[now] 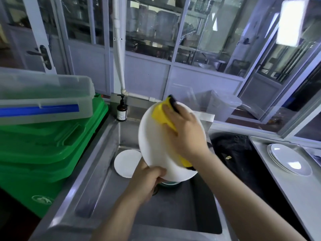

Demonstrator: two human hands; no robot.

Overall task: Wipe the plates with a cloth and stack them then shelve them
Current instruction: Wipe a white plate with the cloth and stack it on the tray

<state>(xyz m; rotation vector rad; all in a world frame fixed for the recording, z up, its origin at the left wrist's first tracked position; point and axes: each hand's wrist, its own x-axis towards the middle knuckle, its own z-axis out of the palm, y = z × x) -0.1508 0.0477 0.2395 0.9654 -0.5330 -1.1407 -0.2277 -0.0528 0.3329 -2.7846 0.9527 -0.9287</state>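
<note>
A steel sink (111, 136) sits below glazed white-framed partitions (149, 49), with a white pipe (119, 49) running down the wall to the back of the basin.

Over the basin, the left hand (147, 181) grips the near rim of a white plate (156, 141), fingers curled round its edge, and holds it tilted up with its face toward the camera. The right hand (185, 134) presses a yellow cloth (163, 115) against the upper part of the plate's face, fingers spread flat on the cloth; a dark edge of the cloth shows at the top, and a yellow strip pokes out under the wrist near the plate's lower right rim.

A smaller white plate (126, 163) lies flat in the basin, just left of the held one. The rim of another dish shows under the held plate, too hidden to tell more.

On the right, a stack of white plates (290, 159) rests on a steel tray (260, 141), well apart from the sink. Between sink and tray lies a black bag (234, 150).

On the left stand green bins (43, 153) with a clear lidded box (43, 96) on top. A brown pump bottle (122, 110) stands at the sink's back corner.
</note>
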